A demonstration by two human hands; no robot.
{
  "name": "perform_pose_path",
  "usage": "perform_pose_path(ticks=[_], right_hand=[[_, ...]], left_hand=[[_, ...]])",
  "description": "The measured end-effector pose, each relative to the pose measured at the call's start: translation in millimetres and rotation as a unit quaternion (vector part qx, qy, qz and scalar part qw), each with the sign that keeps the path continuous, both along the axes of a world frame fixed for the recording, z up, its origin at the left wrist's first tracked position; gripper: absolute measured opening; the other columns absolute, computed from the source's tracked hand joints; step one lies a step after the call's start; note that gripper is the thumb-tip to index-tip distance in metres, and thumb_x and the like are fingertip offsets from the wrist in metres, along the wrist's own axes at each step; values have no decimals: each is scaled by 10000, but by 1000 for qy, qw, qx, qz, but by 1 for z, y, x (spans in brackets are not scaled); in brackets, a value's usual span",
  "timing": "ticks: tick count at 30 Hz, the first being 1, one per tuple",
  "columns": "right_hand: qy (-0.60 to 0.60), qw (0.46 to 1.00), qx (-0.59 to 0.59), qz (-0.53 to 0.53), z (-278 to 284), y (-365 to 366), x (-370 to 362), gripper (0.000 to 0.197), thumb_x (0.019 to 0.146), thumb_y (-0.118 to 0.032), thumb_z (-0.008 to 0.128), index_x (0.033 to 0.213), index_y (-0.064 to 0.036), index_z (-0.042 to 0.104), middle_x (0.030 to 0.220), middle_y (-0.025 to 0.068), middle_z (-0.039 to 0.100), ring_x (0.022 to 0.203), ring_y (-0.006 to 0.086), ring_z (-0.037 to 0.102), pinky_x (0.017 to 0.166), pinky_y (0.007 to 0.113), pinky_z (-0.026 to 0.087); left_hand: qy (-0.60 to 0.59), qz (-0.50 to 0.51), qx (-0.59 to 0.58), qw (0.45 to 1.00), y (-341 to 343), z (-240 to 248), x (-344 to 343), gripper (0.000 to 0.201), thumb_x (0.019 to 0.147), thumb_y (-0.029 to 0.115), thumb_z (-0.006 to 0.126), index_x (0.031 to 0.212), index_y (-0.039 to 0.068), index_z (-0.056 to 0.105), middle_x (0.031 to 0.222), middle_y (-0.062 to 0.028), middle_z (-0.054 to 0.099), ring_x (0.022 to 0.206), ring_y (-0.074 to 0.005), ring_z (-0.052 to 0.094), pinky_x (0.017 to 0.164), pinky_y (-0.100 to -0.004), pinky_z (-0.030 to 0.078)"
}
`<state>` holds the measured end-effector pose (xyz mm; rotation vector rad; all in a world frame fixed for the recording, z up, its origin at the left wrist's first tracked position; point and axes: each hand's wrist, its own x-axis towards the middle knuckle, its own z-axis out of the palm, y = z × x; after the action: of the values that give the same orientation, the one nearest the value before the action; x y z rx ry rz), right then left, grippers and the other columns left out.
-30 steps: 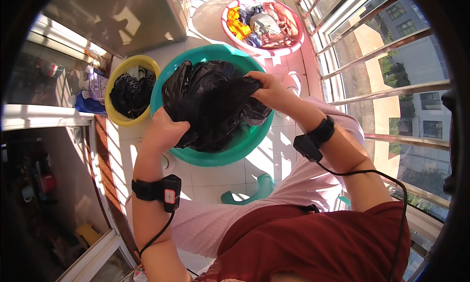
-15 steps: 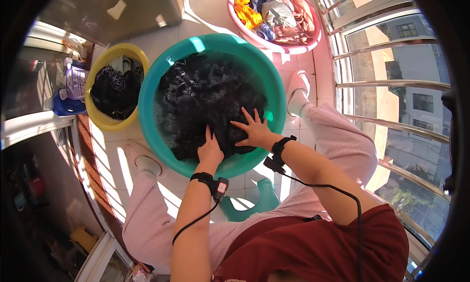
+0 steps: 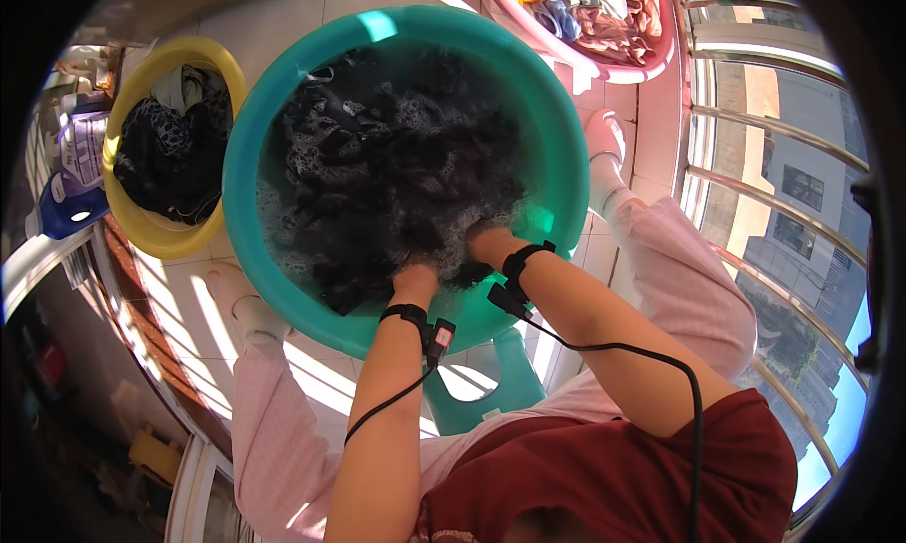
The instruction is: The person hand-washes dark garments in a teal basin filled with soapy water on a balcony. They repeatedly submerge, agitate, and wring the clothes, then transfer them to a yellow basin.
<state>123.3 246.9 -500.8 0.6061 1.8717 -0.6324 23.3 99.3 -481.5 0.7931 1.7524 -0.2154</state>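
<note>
Dark clothes [image 3: 377, 156] lie soaking in sudsy, murky water inside a big teal basin [image 3: 243, 156]. Both of my hands are pushed down into the near part of the water among the cloth. My left hand [image 3: 415, 277] is under from about the wrist, its fingers hidden. To the right of it, my right hand [image 3: 486, 244] is also sunk, with only its back by the wrist showing. Foam gathers around both wrists. Whether either hand grips the fabric is hidden by the water.
Left of the teal basin stands a yellow basin [image 3: 121, 180] of dark clothes, beside a blue detergent bottle [image 3: 71, 208] and a purple-labelled one [image 3: 85, 147]. A pink basin [image 3: 651, 69] of coloured clothes is at the far right. A teal stool [image 3: 481, 406] is near me; window bars line the right.
My hands, earlier spread on top of the wet clothes with fingers showing, have gone down under the water. The view has shifted, so the basins appear closer.
</note>
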Motion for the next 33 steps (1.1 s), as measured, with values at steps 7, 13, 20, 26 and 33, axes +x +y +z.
perform_pose_path(ticks=[7, 13, 20, 26, 33], right_hand=[[122, 991, -10, 48, 3, -1, 11, 318, 831, -233, 584, 1074, -51, 680, 1125, 156, 652, 1020, 356, 621, 899, 464, 483], [199, 978, -19, -51, 110, -8, 14, 584, 799, -327, 674, 1307, -91, 512, 1338, 172, 494, 1233, 348, 467, 1024, 424, 390], [483, 811, -257, -207, 203, -42, 25, 1178, 632, -347, 866, 1502, -65, 123, 1476, 207, 299, 1375, 350, 296, 1125, 420, 277], [629, 647, -256, -346, 259, -77, 13, 1322, 482, -262, 950, 1490, -66, 116, 1402, 196, 332, 1304, 348, 373, 1102, 415, 326], [768, 606, -64, -197, 338, -54, -12, 1007, 611, -183, 856, 1415, -77, 259, 1263, 163, 517, 1184, 299, 522, 1012, 383, 407]], left_hand=[[-41, 28, 20, 999, 2, 42, -19, 536, 804, 138, 583, 1331, 95, 499, 1367, -197, 477, 1239, -357, 485, 1016, -419, 422], [2, 201, 152, 968, -7, 126, -35, 491, 685, 83, 648, 1160, -19, 580, 1104, -224, 633, 1060, -402, 592, 900, -399, 488], [-155, 613, 263, 728, -1, 269, -42, 435, 676, -8, 637, 1087, -75, 512, 1004, -173, 598, 861, -249, 631, 713, -358, 549], [-287, 607, 469, 573, 7, 386, -12, 307, 777, -7, 578, 1084, -20, 578, 987, -117, 645, 833, -226, 647, 771, -359, 547], [-366, 553, 552, 506, -1, 473, 4, 190, 845, 69, 509, 945, -55, 612, 864, -129, 653, 783, -221, 651, 724, -325, 536]])
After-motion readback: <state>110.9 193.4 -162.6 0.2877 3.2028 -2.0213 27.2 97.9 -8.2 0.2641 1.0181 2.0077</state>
